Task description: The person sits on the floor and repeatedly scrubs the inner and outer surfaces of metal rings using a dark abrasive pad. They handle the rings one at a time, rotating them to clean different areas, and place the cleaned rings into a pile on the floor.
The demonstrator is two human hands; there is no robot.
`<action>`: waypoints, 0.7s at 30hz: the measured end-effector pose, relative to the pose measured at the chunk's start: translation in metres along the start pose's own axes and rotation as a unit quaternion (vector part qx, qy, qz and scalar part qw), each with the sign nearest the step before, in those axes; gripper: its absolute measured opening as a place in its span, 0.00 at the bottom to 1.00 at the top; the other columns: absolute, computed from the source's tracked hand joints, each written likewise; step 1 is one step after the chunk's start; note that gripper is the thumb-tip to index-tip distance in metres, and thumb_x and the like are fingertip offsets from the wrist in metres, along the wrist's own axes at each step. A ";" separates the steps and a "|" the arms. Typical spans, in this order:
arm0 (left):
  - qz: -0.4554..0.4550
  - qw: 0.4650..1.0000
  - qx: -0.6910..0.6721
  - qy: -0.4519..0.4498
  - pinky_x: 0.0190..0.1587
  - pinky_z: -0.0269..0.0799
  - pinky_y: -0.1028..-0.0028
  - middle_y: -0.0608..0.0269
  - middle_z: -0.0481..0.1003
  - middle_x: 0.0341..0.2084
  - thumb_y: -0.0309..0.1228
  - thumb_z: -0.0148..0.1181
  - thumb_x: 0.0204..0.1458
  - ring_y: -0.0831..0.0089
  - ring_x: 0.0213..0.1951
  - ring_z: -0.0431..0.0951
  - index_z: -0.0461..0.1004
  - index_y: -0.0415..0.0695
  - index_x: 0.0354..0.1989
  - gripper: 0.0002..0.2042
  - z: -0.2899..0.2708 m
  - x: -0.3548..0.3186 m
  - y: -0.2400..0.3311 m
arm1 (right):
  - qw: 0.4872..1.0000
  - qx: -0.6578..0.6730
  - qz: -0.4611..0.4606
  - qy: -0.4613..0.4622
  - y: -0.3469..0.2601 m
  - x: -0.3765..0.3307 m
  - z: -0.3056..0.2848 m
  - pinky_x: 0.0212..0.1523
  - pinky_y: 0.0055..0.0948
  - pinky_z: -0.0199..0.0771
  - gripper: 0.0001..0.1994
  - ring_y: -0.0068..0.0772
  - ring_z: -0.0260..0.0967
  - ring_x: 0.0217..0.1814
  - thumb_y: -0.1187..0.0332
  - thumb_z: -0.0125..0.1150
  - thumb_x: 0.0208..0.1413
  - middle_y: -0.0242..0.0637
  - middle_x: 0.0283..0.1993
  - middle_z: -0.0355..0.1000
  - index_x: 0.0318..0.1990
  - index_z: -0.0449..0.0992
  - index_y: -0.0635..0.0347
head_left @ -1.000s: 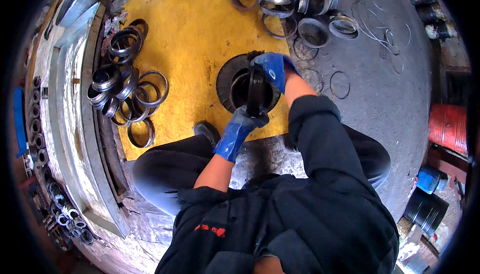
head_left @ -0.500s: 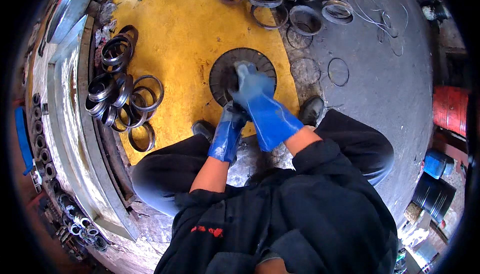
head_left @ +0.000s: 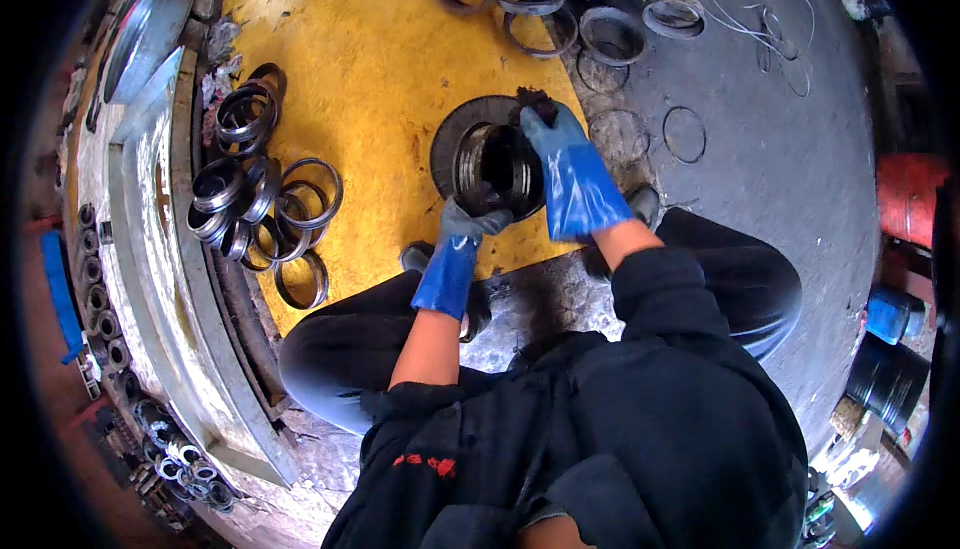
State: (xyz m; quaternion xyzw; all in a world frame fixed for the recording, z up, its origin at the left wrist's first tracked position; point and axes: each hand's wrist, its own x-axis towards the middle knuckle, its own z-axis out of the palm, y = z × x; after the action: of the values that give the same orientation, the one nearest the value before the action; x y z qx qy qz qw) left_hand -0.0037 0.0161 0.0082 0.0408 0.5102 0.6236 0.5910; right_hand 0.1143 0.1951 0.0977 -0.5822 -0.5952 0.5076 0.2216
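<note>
Yellow-painted floor plate [head_left: 380, 69] beside grey concrete carries a dark round disc [head_left: 447, 149] with a steel ring [head_left: 490, 164] standing on it. Left hand [head_left: 462, 234], blue-gloved, closes its grip on the ring's near edge. Right hand [head_left: 560, 154] pinches a dark rag [head_left: 535, 104] at the far rim. Loose rings [head_left: 260, 199] lie well left.

both gloved hands (blue) reaching forward

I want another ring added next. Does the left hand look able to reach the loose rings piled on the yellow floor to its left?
Probably yes. The left hand rests on the near edge of the ring stack, and bare yellow floor lies between it and the loose rings. It would have to let go first.
</note>
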 end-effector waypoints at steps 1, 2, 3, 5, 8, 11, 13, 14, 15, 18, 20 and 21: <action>0.037 0.997 0.060 0.007 0.44 0.78 0.59 0.45 0.76 0.42 0.36 0.49 0.59 0.53 0.41 0.78 0.72 0.38 0.50 0.17 0.009 0.000 0.017 | 0.998 0.029 -0.050 0.019 -0.016 -0.024 -0.002 0.52 0.38 0.71 0.24 0.45 0.72 0.51 0.55 0.64 0.51 0.49 0.49 0.74 0.49 0.75 0.63; 0.070 0.990 0.123 0.000 0.46 0.78 0.60 0.46 0.76 0.44 0.37 0.47 0.61 0.55 0.43 0.77 0.71 0.39 0.52 0.17 0.007 0.004 0.022 | 0.993 0.055 -0.100 0.036 -0.023 -0.044 0.001 0.53 0.41 0.71 0.25 0.51 0.71 0.55 0.54 0.64 0.49 0.52 0.52 0.73 0.50 0.75 0.62; 0.132 0.972 0.193 -0.009 0.48 0.77 0.61 0.48 0.75 0.46 0.38 0.45 0.62 0.57 0.44 0.77 0.70 0.40 0.54 0.18 -0.012 0.017 0.021 | 0.987 -0.020 -0.159 0.027 -0.025 -0.063 0.014 0.54 0.41 0.71 0.26 0.50 0.69 0.56 0.53 0.65 0.48 0.50 0.55 0.71 0.52 0.74 0.60; 0.251 0.923 0.291 -0.021 0.51 0.75 0.63 0.51 0.73 0.50 0.40 0.42 0.64 0.60 0.48 0.76 0.67 0.41 0.57 0.20 -0.067 0.044 0.010 | 0.933 -0.168 -0.317 -0.010 -0.042 -0.089 0.043 0.54 0.42 0.71 0.27 0.48 0.68 0.58 0.53 0.66 0.47 0.47 0.58 0.69 0.53 0.73 0.57; 0.187 0.979 0.078 -0.033 0.44 0.76 0.61 0.47 0.73 0.49 0.29 0.50 0.52 0.55 0.44 0.77 0.66 0.38 0.57 0.22 -0.080 0.048 0.016 | 0.861 -0.283 -0.420 0.031 -0.045 -0.081 0.068 0.53 0.42 0.72 0.26 0.46 0.70 0.55 0.56 0.65 0.45 0.47 0.54 0.71 0.52 0.73 0.55; 0.065 0.985 -0.088 -0.136 0.33 0.78 0.61 0.44 0.75 0.43 0.17 0.52 0.40 0.53 0.33 0.79 0.66 0.34 0.55 0.27 -0.064 0.026 0.039 | 0.870 -0.306 -0.376 0.088 -0.041 -0.053 0.072 0.46 0.43 0.74 0.21 0.44 0.72 0.53 0.54 0.64 0.46 0.42 0.52 0.73 0.47 0.76 0.51; -0.014 0.987 -0.104 -0.120 0.29 0.78 0.63 0.43 0.77 0.39 0.13 0.51 0.38 0.53 0.28 0.80 0.66 0.33 0.55 0.28 -0.049 0.016 0.056 | 0.907 -0.312 -0.268 0.086 -0.048 -0.030 0.064 0.43 0.44 0.75 0.17 0.44 0.72 0.50 0.52 0.62 0.47 0.40 0.49 0.75 0.42 0.79 0.50; -0.018 0.988 -0.101 -0.113 0.28 0.79 0.64 0.43 0.77 0.39 0.15 0.51 0.41 0.54 0.28 0.80 0.66 0.33 0.55 0.26 -0.042 0.014 0.057 | 0.929 -0.319 -0.172 0.072 -0.052 -0.017 0.054 0.43 0.44 0.75 0.16 0.45 0.73 0.48 0.52 0.61 0.48 0.41 0.46 0.76 0.39 0.80 0.51; -0.013 0.991 -0.096 -0.098 0.27 0.79 0.66 0.42 0.77 0.39 0.16 0.51 0.43 0.56 0.28 0.80 0.66 0.33 0.55 0.25 -0.044 0.008 0.061 | 0.944 -0.316 -0.084 0.049 -0.056 -0.005 0.053 0.43 0.44 0.75 0.16 0.47 0.74 0.46 0.52 0.60 0.48 0.42 0.43 0.77 0.37 0.81 0.52; -0.020 0.991 -0.109 -0.073 0.29 0.79 0.64 0.42 0.76 0.41 0.20 0.50 0.50 0.55 0.30 0.80 0.67 0.33 0.55 0.21 -0.050 0.008 0.060 | 0.931 -0.351 -0.064 0.084 -0.014 -0.004 0.027 0.45 0.48 0.75 0.21 0.51 0.74 0.46 0.49 0.57 0.51 0.47 0.41 0.77 0.44 0.79 0.53; 0.022 0.976 -0.147 -0.157 0.31 0.79 0.63 0.43 0.77 0.41 0.22 0.51 0.53 0.56 0.32 0.80 0.67 0.34 0.54 0.18 -0.062 0.018 0.052 | 0.938 -0.342 0.000 0.051 0.025 -0.004 0.020 0.45 0.47 0.75 0.21 0.50 0.74 0.48 0.49 0.60 0.50 0.47 0.43 0.76 0.44 0.78 0.55; 0.016 0.981 -0.150 -0.123 0.32 0.79 0.63 0.44 0.77 0.41 0.23 0.54 0.52 0.57 0.33 0.80 0.68 0.34 0.54 0.19 -0.055 0.013 0.054 | 0.934 -0.352 0.014 0.062 0.029 -0.013 0.019 0.45 0.48 0.75 0.21 0.51 0.74 0.47 0.49 0.60 0.50 0.48 0.42 0.76 0.43 0.78 0.56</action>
State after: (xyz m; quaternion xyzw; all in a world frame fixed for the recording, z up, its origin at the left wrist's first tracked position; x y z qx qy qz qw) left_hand -0.0813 0.0058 0.0122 0.0366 0.3339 0.6927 0.6382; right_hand 0.1145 0.1713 0.0696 -0.6612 -0.7129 0.2317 0.0321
